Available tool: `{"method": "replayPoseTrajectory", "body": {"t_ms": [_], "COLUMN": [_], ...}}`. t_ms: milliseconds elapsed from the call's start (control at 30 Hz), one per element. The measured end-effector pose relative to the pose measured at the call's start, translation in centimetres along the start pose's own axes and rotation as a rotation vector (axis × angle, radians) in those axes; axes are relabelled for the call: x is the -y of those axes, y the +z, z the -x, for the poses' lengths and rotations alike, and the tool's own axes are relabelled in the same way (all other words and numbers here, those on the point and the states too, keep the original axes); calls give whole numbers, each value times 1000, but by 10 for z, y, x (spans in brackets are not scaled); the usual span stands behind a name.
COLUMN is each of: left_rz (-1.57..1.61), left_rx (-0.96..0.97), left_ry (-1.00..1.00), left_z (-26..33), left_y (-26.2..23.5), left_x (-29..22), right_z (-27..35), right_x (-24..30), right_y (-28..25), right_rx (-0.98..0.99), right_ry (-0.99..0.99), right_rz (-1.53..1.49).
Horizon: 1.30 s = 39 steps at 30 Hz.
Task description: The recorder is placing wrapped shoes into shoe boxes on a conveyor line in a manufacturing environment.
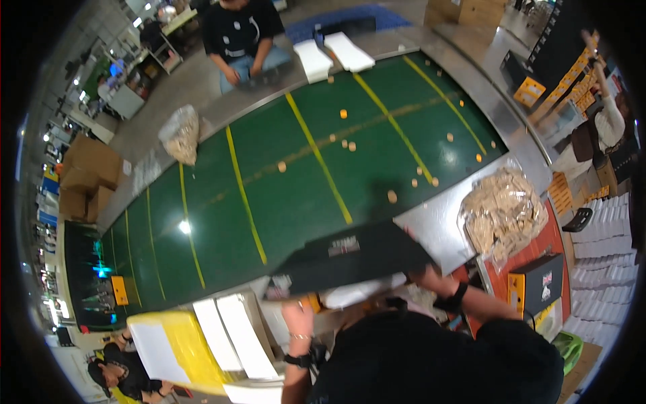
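Note:
A long black box (343, 259) with small light print is in front of me, at the near edge of the green conveyor belt (208, 236). It is blurred by motion. My left hand (298, 318) is closed at its near left corner, beside a bit of orange. My right hand (434, 279) grips its right end, with the fingers partly hidden. White paper or lining (363, 291) shows under the box's near side. Small round orange-tan pieces (392, 196) lie scattered over the belt beyond the box.
A clear bag of tan cardboard pieces (505, 212) lies at right, above a black and orange box (542, 286). A yellow-and-white stack (182, 347) stands at lower left. Another bag (180, 135) rests on the far rim. A person (242, 40) sits across the belt; others are around.

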<state>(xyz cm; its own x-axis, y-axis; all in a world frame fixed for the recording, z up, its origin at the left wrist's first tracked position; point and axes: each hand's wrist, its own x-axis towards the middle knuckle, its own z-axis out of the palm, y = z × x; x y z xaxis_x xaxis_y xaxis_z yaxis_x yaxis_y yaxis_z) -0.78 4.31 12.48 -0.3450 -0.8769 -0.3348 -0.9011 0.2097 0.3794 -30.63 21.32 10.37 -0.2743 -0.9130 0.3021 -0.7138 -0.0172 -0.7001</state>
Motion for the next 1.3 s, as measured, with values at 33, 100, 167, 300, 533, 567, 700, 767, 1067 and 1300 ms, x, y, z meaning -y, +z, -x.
{"method": "replayPoseTrajectory", "body": {"t_ms": [33,100,167,300,533,567,700,767,1067,1300], "left_rz": [1,139,409,890,479,687,865,62,262,1045], "left_rx": [-378,-391,-291,-66,387,301,272,173,199,361], "left_ry": [405,411,389,265,76,-12,218,553,251,-75], "left_z": [6,-20,-7,-20,-48,-47,-51,-72,-48,2], "left_y": [39,49,95,119,16,-14,-44,3,57,29], "left_x": [43,43,75,122,134,95,1,7,53,69], "right_z": [23,43,51,47,30,29,-11,-2,48,6], "right_x": [-6,-27,-37,-66,-83,-86,-43,-47,-58,14], "right_y": [3,14,29,51,-43,-45,-3,38,58,-3], "right_rx": [45,204,218,139,442,221,119,105,121,263], "right_ry": [172,263,436,290,551,756,859,679,844,946], "right_rz": [-470,-118,-216,-158,11,-82,-672,-344,-886,-1250]}}
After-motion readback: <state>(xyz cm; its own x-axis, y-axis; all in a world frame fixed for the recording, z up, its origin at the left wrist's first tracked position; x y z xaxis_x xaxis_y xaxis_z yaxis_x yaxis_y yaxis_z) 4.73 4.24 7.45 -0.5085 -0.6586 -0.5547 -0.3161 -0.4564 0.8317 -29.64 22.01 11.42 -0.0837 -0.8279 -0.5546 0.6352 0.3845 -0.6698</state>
